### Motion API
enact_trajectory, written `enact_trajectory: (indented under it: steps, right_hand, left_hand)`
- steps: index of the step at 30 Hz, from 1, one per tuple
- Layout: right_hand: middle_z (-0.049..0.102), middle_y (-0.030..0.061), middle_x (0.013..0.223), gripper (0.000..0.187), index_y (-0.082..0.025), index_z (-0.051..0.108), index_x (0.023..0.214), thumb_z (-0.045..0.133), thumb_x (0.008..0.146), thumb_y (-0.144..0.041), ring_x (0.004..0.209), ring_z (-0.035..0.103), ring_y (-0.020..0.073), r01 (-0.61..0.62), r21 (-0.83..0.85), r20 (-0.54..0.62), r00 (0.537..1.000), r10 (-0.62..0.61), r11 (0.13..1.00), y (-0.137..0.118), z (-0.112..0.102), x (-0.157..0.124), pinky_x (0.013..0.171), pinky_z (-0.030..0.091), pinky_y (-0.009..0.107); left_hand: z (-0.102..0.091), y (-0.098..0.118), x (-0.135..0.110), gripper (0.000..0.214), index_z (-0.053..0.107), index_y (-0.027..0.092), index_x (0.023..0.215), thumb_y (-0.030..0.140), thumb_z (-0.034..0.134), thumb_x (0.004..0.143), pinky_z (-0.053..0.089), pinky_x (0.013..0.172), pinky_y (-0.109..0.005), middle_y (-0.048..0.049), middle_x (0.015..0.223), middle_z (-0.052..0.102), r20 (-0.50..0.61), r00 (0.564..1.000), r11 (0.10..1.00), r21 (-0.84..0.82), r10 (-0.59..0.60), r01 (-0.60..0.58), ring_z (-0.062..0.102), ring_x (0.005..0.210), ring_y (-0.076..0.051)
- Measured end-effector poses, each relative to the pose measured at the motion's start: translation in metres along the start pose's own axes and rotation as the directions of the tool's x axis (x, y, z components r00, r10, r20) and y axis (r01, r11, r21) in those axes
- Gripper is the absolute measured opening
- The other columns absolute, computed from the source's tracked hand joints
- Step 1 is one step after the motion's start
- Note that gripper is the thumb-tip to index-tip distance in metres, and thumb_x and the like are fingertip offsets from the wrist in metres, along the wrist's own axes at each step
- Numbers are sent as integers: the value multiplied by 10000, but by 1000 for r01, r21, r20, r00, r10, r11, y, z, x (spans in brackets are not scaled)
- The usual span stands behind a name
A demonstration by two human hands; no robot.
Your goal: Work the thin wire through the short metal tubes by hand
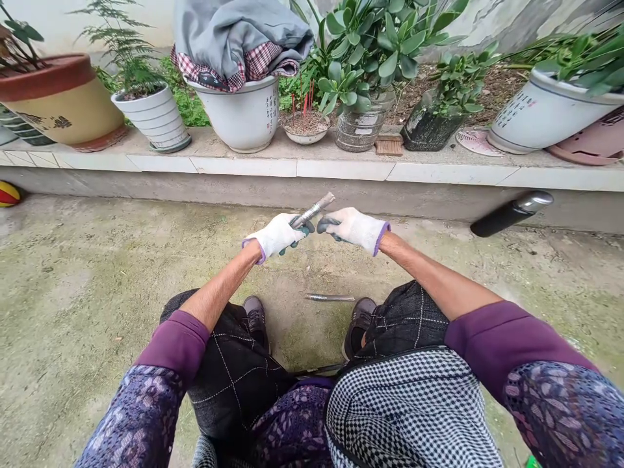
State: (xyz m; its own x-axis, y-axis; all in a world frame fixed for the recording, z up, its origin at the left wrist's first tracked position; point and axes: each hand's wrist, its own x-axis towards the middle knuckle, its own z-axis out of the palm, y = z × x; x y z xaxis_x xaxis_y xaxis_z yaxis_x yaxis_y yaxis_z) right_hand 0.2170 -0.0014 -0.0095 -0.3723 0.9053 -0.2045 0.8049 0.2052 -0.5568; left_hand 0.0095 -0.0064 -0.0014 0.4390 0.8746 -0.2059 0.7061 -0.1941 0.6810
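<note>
Both my hands wear white work gloves with purple cuffs and dark fingertips. My left hand (276, 235) is closed around a short grey metal rod (314, 209) that sticks up and to the right from its fist. My right hand (353, 227) has its fingers curled toward the lower end of that rod, close against the left fingertips; whether it grips the rod is hidden. A second thin metal rod (329, 298) lies on the concrete ground between my two shoes (255, 317), below the hands.
A raised ledge (341, 170) runs across the back with several potted plants, one white pot (246, 114) draped with grey and checked cloth. A dark flask (511, 214) lies at the ledge's foot on the right. A coloured ball (8, 194) sits far left.
</note>
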Motion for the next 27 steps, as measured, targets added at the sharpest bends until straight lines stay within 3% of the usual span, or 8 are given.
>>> enact_trajectory:
  steps: [6,9,13,18,22,25,27]
  right_hand:
    - [680,26,782,266,-183,710,927,471,922,-298,647,526,131,162,-304,83,986,-144,939,-27,16,-9,597,323,255]
    - [702,48,861,282,-186,711,1016,476,929,-315,687,551,149,128,-421,58,992,-114,898,-29,8,-11,600,325,264]
    - [691,35,811,280,-187,717,1012,484,910,-305,658,540,138,68,-385,-6,997,-76,920,-12,-8,-3,588,337,256]
    - [617,-3,682,251,-171,727,936,511,858,-273,519,460,86,-25,-73,-43,999,21,997,7,-19,2,494,341,213]
    - [545,-16,594,208,-145,697,916,529,819,-220,437,423,75,-93,228,-26,995,102,969,5,-16,0,418,334,207]
    - [540,-18,590,199,-145,682,905,517,828,-226,435,424,79,-103,268,-24,993,114,958,-2,-7,-2,432,348,219]
    - [549,-19,603,208,-153,682,898,508,853,-258,454,431,79,-64,184,-29,997,70,981,-7,0,-2,471,355,225]
  left_hand:
    - [3,-10,15,246,684,145,1046,259,539,884,468,583,-227,-51,695,656,-60,991,934,331,-122,135,587,575,-125]
    - [7,-16,23,195,704,159,965,210,553,854,492,726,-289,-103,792,693,-59,990,895,423,-129,142,663,766,-205]
    - [12,-18,22,218,710,170,965,178,530,843,481,807,-339,-134,881,706,32,995,815,577,-94,58,669,892,-253]
    - [7,-3,9,178,725,174,918,238,609,799,460,658,-236,-47,697,668,109,993,912,411,-55,5,621,704,-165]
    - [-1,9,-3,286,708,167,1055,277,597,815,412,513,-203,-6,640,622,113,993,979,203,-21,-2,529,532,-98]
    - [-2,13,-7,334,678,158,1122,283,596,824,394,473,-202,-4,616,598,59,998,999,-15,-38,39,473,475,-79]
    - [-3,12,-4,327,667,151,1123,286,587,836,397,475,-208,-5,595,586,17,996,996,-21,-86,86,462,466,-81]
